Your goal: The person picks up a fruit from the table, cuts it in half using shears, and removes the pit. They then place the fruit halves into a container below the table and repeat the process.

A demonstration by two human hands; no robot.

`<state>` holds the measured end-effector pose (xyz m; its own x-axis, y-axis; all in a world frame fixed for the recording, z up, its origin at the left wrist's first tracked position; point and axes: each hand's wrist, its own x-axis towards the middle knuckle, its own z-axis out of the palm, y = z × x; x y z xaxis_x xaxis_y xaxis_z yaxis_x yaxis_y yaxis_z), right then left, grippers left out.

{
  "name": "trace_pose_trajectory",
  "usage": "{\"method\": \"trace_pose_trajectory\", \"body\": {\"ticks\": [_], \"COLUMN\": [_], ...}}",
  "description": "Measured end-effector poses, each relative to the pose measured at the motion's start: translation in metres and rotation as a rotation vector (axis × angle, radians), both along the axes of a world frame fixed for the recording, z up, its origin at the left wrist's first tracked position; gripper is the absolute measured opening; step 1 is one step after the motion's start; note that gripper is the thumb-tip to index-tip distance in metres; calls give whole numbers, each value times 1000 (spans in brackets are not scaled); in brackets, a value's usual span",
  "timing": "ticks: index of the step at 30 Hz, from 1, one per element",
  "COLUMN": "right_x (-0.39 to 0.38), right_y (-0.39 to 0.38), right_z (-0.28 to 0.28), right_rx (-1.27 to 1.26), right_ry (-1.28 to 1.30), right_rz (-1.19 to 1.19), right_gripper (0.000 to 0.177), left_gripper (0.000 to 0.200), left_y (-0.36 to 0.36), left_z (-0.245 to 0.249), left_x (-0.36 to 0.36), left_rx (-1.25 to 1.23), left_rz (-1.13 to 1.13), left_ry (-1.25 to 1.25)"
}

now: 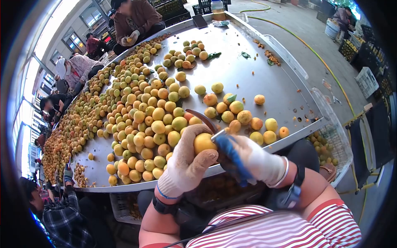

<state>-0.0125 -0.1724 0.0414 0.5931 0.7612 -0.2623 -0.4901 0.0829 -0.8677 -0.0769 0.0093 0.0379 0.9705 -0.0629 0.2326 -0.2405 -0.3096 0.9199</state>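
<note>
My left hand (191,155), in a white knit glove with tan fingers, is closed around a yellow apricot (204,143). In my right hand (256,156), also white-gloved, is a curved knife (202,117). Its blue handle is partly wrapped by my fingers, and the metal collar sits right at the apricot's side. The dark hooked blade points up and left, over the fruit behind. Close beyond both hands lie loose apricots (245,117) on the metal table (264,82). A larger heap of yellow, green and orange apricots (158,114) spreads away to the left.
Below the table's right edge stands a clear plastic crate (342,167) of fruit. Another crate (120,208) is under the near edge. Several people (78,68) sit along the far and left sides. A jar (218,10) and a phone (199,21) rest at the far corner.
</note>
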Motion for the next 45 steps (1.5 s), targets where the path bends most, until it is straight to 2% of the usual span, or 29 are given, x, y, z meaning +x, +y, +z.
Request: {"method": "trace_pose_trajectory", "body": {"ticks": [2, 3, 4, 6, 7, 8, 10, 13, 14, 16, 20, 22, 26, 28, 31, 38, 40, 42, 43, 45], "right_x": [13, 16, 17, 17, 17, 19, 18, 8, 5, 2, -2, -2, -5, -6, -4, -9, -11, -12, -13, -15], "right_y": [-12, -12, -17, -20, -17, -20, -16, -11, -11, -11, -10, -7, -4, -4, -2, 6, 8, 11, 12, 14], "right_z": [-1, -10, -13, -8, -3, -8, -9, -19, -22, -21, -21, -26, -31, -33, -36, -47, -42, -48, -51, -52], "right_rx": [52, 241, 237, 399, 352, 265, 59, 89, 111, 71, -22, -14, -7, -30, -19, -28, -44, -101, -160, -173], "right_ry": [291, 503, 501, 356, 302, -40, -270, -493, -443, -714, -913, -1111, -1172, -1328, -1415, -1437, -1419, -1458, -1495, -1515], "right_rz": [192, 280, 283, 224, 77, -17, -103, -140, -98, -78, -66, -156, -199, -274, -310, -368, -312, -326, -341, -385], "right_gripper": [42, 50, 50, 55, 56, 50, 38, 17, 15, 16, 18, 21, 24, 28, 32, 35, 38, 38, 39, 38], "left_gripper": [51, 57, 57, 62, 65, 65, 69, 72, 72, 73, 73, 73, 75, 75, 75, 74, 73, 78, 89, 91], "left_y": [1, 5, 7, 12, 14, 14, 13, 10, 9, 14, 11, 9, 8, 8, 7, -7, -8, -8, -12, -15], "left_z": [1, -5, -6, -5, -2, 2, 8, 11, 12, 6, 8, 7, 5, 6, 5, 0, -5, -10, -8, -1], "left_x": [-1, 3, 5, 7, 7, 5, 2, 1, 1, 4, 0, -1, -1, -1, -1, 1, 2, 4, 2, 1], "left_rx": [-343, -473, -475, -558, -610, -605, -672, -712, -722, -650, -720, -738, -737, -740, -693, -790, -783, -930, -961, -967], "left_rz": [-40, -80, -78, -26, -11, -6, -31, -15, -16, -44, -60, -64, -71, -72, -41, -16, -17, -86, -56, -79], "left_ry": [193, 189, 185, 201, 191, 189, 125, 97, 60, -18, 12, 12, -20, -30, -59, -176, -220, -109, 1, 55]}}
